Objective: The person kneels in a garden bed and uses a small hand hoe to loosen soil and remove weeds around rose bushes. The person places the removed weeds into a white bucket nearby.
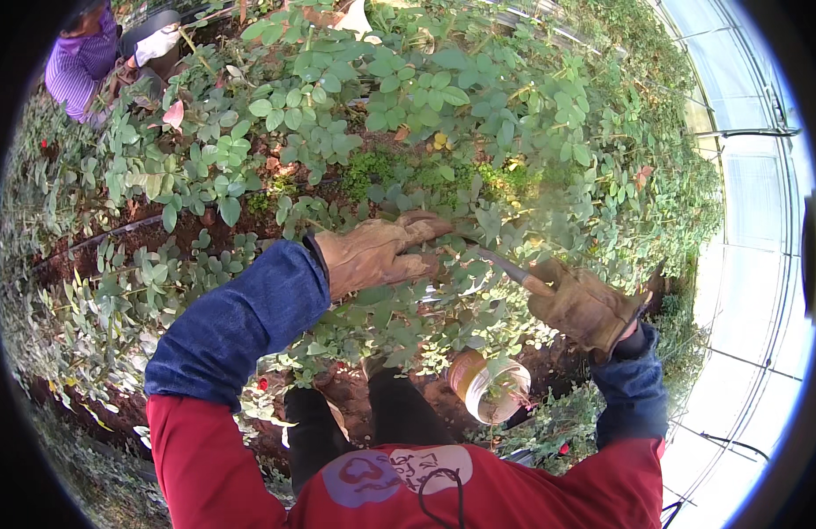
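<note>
My left hand [381, 254], in a worn tan leather glove, reaches across the rose foliage [394, 311] at the middle of the view. Its fingertips point right; leaves hide whether a stem is between them. In my right hand [580, 304], gloved the same way, is a hand tool [507, 266] with a wooden handle and a dark metal shank, perhaps a sickle. The tool slants up and left toward the fingers of my left hand. Its far end is lost among the leaves, close to those fingers.
Below my right hand a tilted white bucket [477, 380] holds some plant cuttings. A co-worker [84, 63] in a striped top is among the plants at upper left. A dark irrigation pipe [127, 228] runs along the soil. Translucent greenhouse sheeting [751, 198] bounds the right side.
</note>
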Available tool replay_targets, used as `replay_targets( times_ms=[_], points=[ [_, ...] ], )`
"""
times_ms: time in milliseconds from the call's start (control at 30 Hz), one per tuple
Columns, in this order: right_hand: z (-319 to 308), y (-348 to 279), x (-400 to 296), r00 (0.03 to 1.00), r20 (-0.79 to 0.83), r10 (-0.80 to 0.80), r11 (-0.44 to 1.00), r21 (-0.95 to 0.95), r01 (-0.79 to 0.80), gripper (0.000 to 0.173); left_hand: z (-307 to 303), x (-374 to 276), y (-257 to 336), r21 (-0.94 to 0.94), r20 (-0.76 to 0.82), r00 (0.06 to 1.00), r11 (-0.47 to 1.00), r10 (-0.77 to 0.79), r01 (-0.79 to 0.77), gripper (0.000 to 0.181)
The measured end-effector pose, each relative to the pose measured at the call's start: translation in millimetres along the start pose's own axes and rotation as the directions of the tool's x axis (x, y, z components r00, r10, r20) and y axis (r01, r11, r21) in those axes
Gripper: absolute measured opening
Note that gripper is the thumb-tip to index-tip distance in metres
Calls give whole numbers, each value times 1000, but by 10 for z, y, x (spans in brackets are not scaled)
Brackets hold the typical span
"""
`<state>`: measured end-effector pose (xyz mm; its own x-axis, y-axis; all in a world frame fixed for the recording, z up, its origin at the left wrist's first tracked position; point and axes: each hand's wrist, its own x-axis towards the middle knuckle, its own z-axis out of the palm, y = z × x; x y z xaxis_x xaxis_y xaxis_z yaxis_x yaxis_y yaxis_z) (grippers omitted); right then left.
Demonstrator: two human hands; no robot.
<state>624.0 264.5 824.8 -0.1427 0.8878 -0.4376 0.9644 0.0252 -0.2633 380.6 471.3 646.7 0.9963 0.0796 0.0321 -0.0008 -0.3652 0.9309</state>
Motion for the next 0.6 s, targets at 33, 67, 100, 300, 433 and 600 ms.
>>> replay_targets(
  times_ms=[33,67,100,300,433,600],
  points=[
    [-375,-227,63,905,166,393,898,144,-416,34,2,7,-53,-4,-18,999,999,32,-32,67],
    [-547,-214,1,868,133,479,853,162,-495,36,-51,44,19,-49,22,1000,999,-19,20,66],
    [-674,-85,71,813,187,551,802,150,-578,34,-53,-9,-14,-26,23,999,999,-35,35,66],
    [-600,880,908,728,240,643,756,-43,-653,23,13,-110,90,-10,108,990,996,-86,88,64],
    [161,1776,1718,677,-24,735,628,-351,-694,20,194,-280,7,24,27,999,1000,-17,16,62],
    [994,2146,2062,676,-109,729,638,-249,-728,23,371,-374,-110,244,-108,986,965,125,-96,58]
  ],
)
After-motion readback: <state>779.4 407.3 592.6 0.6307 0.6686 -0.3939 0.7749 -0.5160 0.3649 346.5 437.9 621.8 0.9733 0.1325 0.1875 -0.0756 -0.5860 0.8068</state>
